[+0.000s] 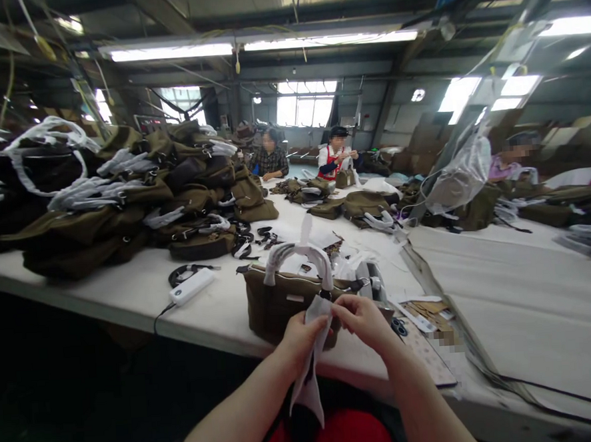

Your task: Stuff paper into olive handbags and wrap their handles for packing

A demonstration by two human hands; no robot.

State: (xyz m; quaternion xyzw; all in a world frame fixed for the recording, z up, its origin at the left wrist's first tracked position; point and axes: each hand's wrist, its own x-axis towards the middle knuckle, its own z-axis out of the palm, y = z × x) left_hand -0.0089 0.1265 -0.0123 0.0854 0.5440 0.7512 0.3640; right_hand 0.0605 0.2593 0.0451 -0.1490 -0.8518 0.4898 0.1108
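An olive-brown handbag [280, 300] stands upright at the front edge of the white table, its two handles [297, 251] wrapped in pale material. In front of the bag, my left hand [305, 340] is closed on a pale wrapping strip [310, 380] that hangs down past the table edge. My right hand [359, 317] is just to the right, its thumb and fingers pinched at the strip's upper end near the handle's base. What lies between the right fingertips is too small to make out.
Bags [90, 223] are piled high at the left. A white power bank [192, 286] with a cable lies left of the handbag. Scissors [399, 326] and cardboard pieces [431, 309] lie to the right. Across the table a person [329, 162] handles something; others sit nearby.
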